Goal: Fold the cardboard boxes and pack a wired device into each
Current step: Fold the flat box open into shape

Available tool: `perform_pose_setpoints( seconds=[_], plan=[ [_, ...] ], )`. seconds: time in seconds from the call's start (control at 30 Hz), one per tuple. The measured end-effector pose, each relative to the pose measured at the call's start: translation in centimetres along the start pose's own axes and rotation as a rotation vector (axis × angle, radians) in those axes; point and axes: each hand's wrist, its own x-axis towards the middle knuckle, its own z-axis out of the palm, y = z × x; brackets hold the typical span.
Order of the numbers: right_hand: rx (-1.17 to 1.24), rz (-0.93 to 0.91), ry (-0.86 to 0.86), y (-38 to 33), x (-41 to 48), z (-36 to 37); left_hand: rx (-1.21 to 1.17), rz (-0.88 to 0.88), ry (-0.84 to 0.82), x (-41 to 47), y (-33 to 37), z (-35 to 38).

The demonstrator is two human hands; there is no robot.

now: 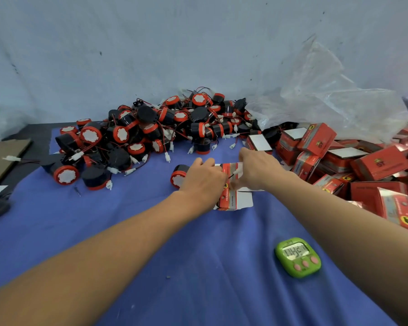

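Gripping a red box (231,196) from both sides, the two hands meet just past the middle of the blue cloth (139,231) that covers the desk (34,136). The left hand (203,178) sits at the box's 9 o'clock side, with its fingers curled over onto the upper edge. The right hand (257,170) comes in from 3 o'clock, its fingers bent down over the far end of the box. A white connector (236,171) on a dark wire shows right at the thumb, and I cannot tell whether the fingers pinch it or only the cardboard under it. The near end of the box rests on the cloth, open, with white flaps spread toward 5 o'clock. What is inside is hidden by the hands.

One device (178,176), black with a red rim and a white face, lies on its side at 9 o'clock of the left hand, touching it. From 10 to 12 o'clock of the hands a pile (151,135) of the same devices runs along the back of the cloth, with red and black wires and white plugs tangled through it. At 2 to 3 o'clock is a heap of red boxes (363,165), some showing white panels. A crumpled clear bag (327,102) leans against the wall behind them.

A green timer (297,257) with pink buttons lies at 5 o'clock of the box, well apart from it and just beside the right forearm. At the far 9 o'clock edge lies a flat sheet of brown cardboard (5,158).
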Motion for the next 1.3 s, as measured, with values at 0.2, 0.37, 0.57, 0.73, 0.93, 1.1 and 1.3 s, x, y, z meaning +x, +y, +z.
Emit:
perform_pose_setpoints(
  seconds=[0.2, 0.37, 0.57, 0.73, 0.93, 1.1, 1.3],
  plan=[
    [0.182, 0.072, -0.207, 1.2, 0.4, 0.5, -0.032, 0.029, -0.190, 1.8, 0.0, -2.2],
    [0.294, 0.110, -0.356, 1.6, 0.4, 1.1, -0.006, 0.217, -0.283, 3.4, -0.8, -3.1],
    [0.286, 0.181, -0.437, 1.2, 0.2, 0.5, -0.008, 0.292, -0.342, 3.8, -1.3, -3.0],
    [0.732, 0.430, -0.567, 1.7, 0.4, 0.7, -0.222, 0.209, -0.321, 2.0, -2.3, -2.5],
    [1.136, 0.705, -0.653, 0.6, 0.6, 1.4, -0.407, 0.102, -0.152, -1.3, -3.7, -1.5],
    [1.187, 0.751, -0.645, 1.1, 0.3, 0.4, -0.597, 0.068, -0.099, -2.8, -4.2, -0.6],
    [1.360, 0.703, -0.448, 2.3, -0.9, 1.4, -0.270, -0.054, -0.134, -3.7, -3.4, 0.4]
  ],
)
